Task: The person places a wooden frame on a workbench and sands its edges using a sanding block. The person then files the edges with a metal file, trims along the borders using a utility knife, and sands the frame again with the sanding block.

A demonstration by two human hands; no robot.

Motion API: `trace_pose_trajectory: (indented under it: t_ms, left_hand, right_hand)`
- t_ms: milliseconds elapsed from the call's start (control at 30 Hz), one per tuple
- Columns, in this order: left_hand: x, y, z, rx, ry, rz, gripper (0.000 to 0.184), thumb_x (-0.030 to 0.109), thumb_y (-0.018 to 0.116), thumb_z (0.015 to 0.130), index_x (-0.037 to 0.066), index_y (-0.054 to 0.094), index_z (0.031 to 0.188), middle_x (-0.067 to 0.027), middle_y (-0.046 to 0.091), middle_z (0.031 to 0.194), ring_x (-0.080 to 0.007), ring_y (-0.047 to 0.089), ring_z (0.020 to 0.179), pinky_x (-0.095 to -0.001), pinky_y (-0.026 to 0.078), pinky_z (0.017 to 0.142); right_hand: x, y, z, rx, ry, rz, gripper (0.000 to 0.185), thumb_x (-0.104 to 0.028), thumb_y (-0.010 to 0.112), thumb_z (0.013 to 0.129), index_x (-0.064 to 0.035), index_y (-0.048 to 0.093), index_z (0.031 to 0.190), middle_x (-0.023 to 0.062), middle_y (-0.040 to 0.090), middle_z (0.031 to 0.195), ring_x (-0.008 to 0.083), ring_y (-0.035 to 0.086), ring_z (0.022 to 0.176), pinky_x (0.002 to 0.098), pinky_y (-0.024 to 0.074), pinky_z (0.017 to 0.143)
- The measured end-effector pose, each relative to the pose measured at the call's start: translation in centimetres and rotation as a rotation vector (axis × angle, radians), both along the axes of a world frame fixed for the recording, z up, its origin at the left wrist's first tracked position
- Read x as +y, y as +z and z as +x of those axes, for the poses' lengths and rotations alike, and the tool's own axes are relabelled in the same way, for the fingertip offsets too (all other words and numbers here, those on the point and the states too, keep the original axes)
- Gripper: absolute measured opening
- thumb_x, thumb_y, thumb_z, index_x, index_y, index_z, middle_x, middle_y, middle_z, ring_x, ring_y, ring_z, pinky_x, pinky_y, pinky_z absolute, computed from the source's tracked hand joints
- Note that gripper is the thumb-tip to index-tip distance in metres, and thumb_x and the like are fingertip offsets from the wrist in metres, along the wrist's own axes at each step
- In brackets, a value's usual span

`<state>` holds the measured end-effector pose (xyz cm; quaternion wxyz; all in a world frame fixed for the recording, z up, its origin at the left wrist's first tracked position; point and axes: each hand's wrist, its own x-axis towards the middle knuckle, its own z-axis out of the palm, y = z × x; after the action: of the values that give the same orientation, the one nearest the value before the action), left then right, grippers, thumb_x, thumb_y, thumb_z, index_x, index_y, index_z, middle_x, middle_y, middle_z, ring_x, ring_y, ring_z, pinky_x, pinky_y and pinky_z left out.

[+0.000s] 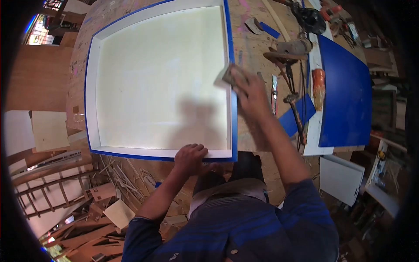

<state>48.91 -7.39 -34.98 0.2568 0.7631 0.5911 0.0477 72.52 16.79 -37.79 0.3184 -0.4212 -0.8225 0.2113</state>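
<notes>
A large shallow box with a white inside and blue outer edges (232, 113) lies open side up on the workbench. My left hand (190, 158) is closed over its near wall, right of the middle, with the fingertips on the inner side. On the right wall, my right hand (249, 91) holds a small greyish-brown block (228, 75), which looks like a sanding block. The block rests across the top edge of that wall, and its exact face is partly covered by my fingers. A shadow falls on the white base near my left hand.
On the bench (251, 54) to the right lie a power tool (290, 47), a hammer (296, 113), a utility knife (274, 94), an orange-handled tool (319, 83) and a blue panel (345, 96). Wood offcuts (126, 181) litter the floor at the left.
</notes>
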Motion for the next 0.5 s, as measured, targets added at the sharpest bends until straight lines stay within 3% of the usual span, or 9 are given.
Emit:
trace_pose_trajectory:
  t_ms: [100,200,267,333,500]
  left_hand:
    - [0.0,0.8,0.5,0.009,0.031,-0.001,0.063,0.069,0.084,0.084,0.007,0.077,0.087,-0.0127,0.076,0.092,-0.0342,0.078,0.09,-0.0481,0.062,0.084]
    - [0.3,1.4,1.2,0.039,0.061,-0.05,0.061,0.068,0.085,0.083,0.008,0.076,0.087,-0.0129,0.073,0.089,-0.0359,0.077,0.091,-0.0495,0.06,0.084]
    - [1.0,1.6,2.3,0.078,0.027,-0.099,0.069,0.075,0.082,0.083,0.007,0.075,0.083,-0.0144,0.074,0.086,-0.0367,0.077,0.089,-0.05,0.06,0.084]
    - [1.5,0.9,3.7,0.028,0.03,-0.11,0.082,0.087,0.075,0.084,0.005,0.075,0.077,-0.0175,0.074,0.082,-0.0385,0.077,0.086,-0.0512,0.059,0.083]
    - [2.9,1.5,4.5,0.019,0.062,-0.242,0.088,0.09,0.066,0.088,0.003,0.078,0.081,-0.0175,0.075,0.086,-0.0383,0.077,0.088,-0.0505,0.059,0.084]
  right_hand:
    - [-12.1,0.3,3.1,0.004,0.035,-0.067,0.058,-0.013,0.074,0.1,-0.0208,0.068,0.157,0.0208,0.062,0.155,0.0456,0.059,0.138,0.0572,0.0459,0.116]
    - [-23.0,0.6,5.2,0.068,-0.037,-0.211,0.06,-0.009,0.077,0.096,-0.0137,0.069,0.156,0.0233,0.061,0.157,0.0449,0.059,0.14,0.0568,0.0459,0.119]
    - [-26.3,0.1,5.8,0.158,-0.08,-0.291,0.063,-0.006,0.079,0.094,-0.0103,0.069,0.156,0.0253,0.06,0.158,0.045,0.059,0.141,0.0554,0.0468,0.12]
    - [-26.1,-0.5,5.5,0.229,-0.093,-0.331,0.066,-0.004,0.081,0.092,-0.0081,0.068,0.156,0.0271,0.06,0.158,0.0456,0.059,0.143,0.0541,0.0476,0.12]
    - [-12.3,-0.6,1.4,0.239,-0.145,-0.301,0.07,-0.007,0.078,0.098,-0.0129,0.059,0.165,0.0246,0.061,0.159,0.0442,0.059,0.145,0.0485,0.0474,0.121]
